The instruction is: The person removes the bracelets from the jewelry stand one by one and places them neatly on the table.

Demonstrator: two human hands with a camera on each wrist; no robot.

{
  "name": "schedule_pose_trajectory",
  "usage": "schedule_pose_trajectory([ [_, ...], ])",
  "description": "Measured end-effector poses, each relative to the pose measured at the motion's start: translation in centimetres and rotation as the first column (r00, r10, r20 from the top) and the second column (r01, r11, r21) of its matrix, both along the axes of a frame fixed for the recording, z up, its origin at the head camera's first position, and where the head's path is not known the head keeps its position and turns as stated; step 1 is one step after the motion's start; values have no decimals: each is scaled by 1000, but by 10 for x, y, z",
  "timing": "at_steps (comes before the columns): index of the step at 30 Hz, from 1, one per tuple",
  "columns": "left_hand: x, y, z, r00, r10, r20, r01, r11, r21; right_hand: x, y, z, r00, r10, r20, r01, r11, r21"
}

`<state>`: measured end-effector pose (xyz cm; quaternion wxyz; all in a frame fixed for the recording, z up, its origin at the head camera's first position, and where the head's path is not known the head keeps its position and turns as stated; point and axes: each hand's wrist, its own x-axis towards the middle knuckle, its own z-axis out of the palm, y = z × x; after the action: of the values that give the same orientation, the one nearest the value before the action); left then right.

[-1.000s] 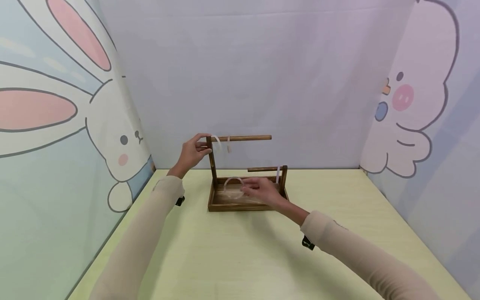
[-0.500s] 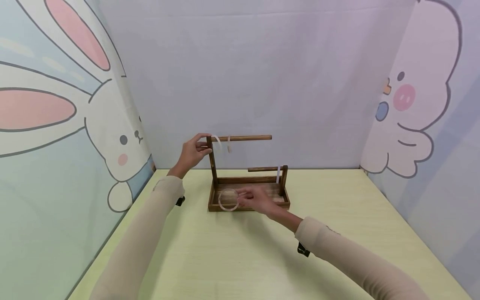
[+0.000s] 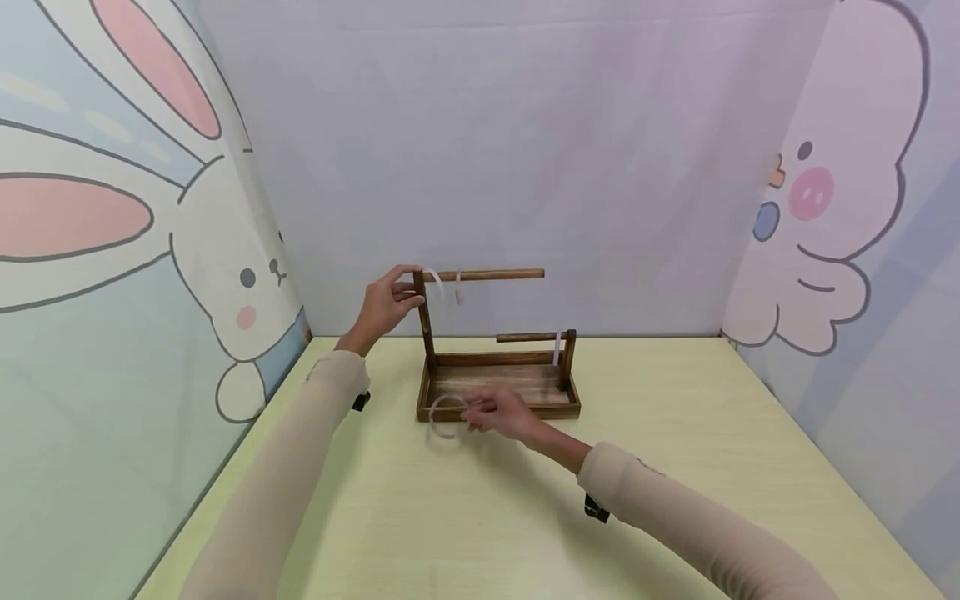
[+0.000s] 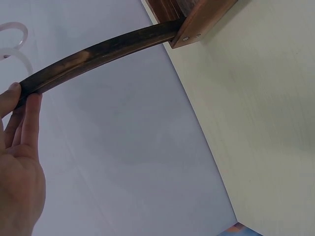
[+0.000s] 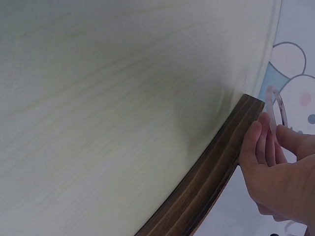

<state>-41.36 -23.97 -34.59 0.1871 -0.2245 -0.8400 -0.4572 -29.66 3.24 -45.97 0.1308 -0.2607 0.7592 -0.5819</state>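
A dark wooden stand has a tray base, a tall post at its left and a short one at its right, each with a bar. My left hand pinches the tall post near its top. Between thumb and fingers, my right hand holds a pale translucent bangle over the tray's front edge. In the right wrist view this bangle stands above the thumb. A white bangle and a pinkish one hang on the upper bar. Another pale bangle hangs on the lower bar.
The stand sits near the back of a pale yellow table. A grey-white cloth wall rises behind it. Side walls with a printed rabbit and another cartoon animal flank the table.
My right hand has moved down, toward me and slightly left with the bangle, from over the tray to its front edge. The left hand stays on the post.
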Motion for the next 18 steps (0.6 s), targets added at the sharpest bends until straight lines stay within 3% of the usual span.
schedule_pose_trajectory([
  [12, 0, 0, 0, 1000, -6, 11, 6, 1000, 17, 2, -14, -14, 999, 37, 15, -36, 999, -23],
  [18, 1, 1, 0, 1000, -9, 19, 9, 1000, 22, 0, -21, -22, 999, 34, -27, -34, 999, -3],
])
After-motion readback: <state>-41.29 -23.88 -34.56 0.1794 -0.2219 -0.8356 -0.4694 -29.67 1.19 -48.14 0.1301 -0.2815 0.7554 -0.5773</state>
